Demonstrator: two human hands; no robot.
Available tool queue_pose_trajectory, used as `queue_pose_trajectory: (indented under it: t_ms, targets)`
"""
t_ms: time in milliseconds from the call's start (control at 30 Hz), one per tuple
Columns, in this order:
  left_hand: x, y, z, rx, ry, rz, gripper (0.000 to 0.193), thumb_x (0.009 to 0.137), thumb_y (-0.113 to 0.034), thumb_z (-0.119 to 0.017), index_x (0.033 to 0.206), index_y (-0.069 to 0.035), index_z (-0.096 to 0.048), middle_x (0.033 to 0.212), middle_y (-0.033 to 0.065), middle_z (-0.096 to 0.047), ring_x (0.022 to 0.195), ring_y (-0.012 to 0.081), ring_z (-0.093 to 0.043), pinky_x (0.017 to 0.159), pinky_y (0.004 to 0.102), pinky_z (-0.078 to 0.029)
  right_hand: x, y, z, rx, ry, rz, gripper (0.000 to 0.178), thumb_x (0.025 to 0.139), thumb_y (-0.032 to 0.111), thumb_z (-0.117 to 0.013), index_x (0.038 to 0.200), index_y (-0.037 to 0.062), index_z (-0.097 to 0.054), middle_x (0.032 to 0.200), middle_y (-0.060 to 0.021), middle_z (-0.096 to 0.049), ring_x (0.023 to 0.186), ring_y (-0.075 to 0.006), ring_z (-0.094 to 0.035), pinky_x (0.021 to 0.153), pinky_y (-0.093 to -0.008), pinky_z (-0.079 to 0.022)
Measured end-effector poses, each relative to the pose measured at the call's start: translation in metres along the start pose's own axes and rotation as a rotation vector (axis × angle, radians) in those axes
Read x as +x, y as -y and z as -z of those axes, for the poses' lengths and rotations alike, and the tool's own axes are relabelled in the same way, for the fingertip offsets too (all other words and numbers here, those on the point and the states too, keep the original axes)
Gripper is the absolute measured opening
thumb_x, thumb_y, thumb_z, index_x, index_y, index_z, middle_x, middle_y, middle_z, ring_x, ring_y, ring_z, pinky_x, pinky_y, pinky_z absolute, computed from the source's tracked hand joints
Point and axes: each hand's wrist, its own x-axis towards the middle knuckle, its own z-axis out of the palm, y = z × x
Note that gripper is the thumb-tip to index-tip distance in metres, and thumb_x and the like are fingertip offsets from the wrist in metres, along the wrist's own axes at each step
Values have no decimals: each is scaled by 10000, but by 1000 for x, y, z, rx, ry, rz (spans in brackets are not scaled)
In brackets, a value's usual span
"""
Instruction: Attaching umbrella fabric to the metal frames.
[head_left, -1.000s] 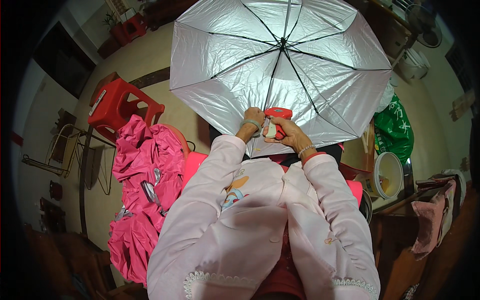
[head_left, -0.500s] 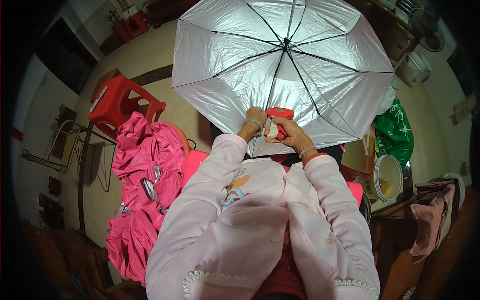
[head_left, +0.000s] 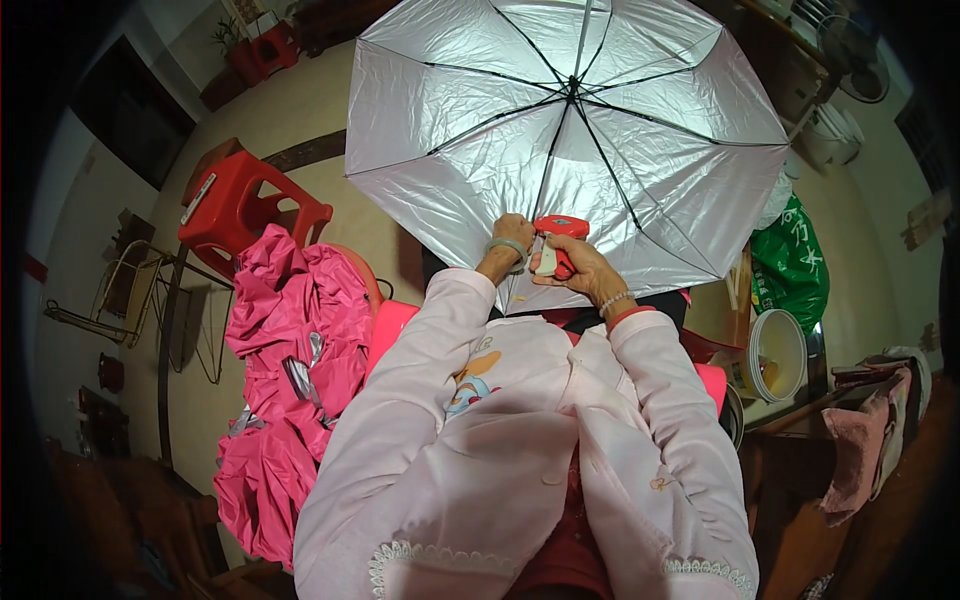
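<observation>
An open umbrella [head_left: 440, 110] with a silver inner face and dark ribs spreads out in front of me, its inside toward me. My left hand [head_left: 510, 235], a bangle round its wrist, is closed with the fingers pinched at a rib and the fabric near the umbrella's close edge. Wrapped round a red-and-white hand tool [head_left: 562, 227] is my right hand [head_left: 585, 265]. The tool's red head lies just right of the left fingers, against the silver fabric. What sits at its tip is too small to make out.
Crumpled pink fabric [head_left: 290, 350] with silver patches is heaped on my left, by a red plastic stool [head_left: 245, 205]. To the right are a green bag [head_left: 795, 260] and stacked white buckets [head_left: 775, 355]. A fan [head_left: 852, 60] stands at the far right.
</observation>
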Motion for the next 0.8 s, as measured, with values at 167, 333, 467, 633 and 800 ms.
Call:
queue_pose_trajectory:
  t_ms: [167, 333, 467, 633, 800]
  targets:
    - [-1, -1, 0, 24, -23, -17, 204, 703, -170, -549, 710, 9, -647, 628, 163, -621, 638, 261, -635, 652, 337, -500, -1, 0, -1, -4, 3, 15, 257, 848, 187, -512, 1086, 95, -486, 839, -161, -598, 756, -311, -612, 729, -512, -504]
    - [-2, -1, 0, -4, -6, 3, 204, 696, -172, -544, 716, 0, -652, 634, 164, -622, 641, 265, -636, 654, 338, -501, -2, -1, -2, -8, -21, 33, 254, 842, 194, -520, 1063, 72, -486, 830, -161, -601, 750, -306, -615, 718, -505, -510]
    - [-5, -4, 1, 7, -49, -54, 218, 729, -150, -516, 748, 31, -637, 569, 141, -602, 493, 215, -595, 520, 317, -480, 0, -1, -1, -10, -27, 34, 256, 837, 205, -527, 1048, 64, -487, 824, -158, -606, 745, -292, -620, 712, -493, -515]
    - [3, 6, -2, 10, -24, -61, 218, 732, -144, -512, 758, 33, -637, 569, 143, -601, 493, 216, -596, 510, 316, -477, 2, -3, 0, -16, -22, 22, 266, 834, 216, -531, 1047, 63, -488, 826, -156, -613, 740, -277, -625, 696, -483, -521]
    - [2, 4, -2, 65, -47, -91, 223, 732, -147, -513, 764, 35, -638, 576, 145, -603, 508, 221, -601, 517, 318, -479, 3, -2, 2, -5, -16, 23, 274, 832, 213, -535, 1054, 59, -488, 831, -157, -613, 736, -279, -627, 684, -482, -525]
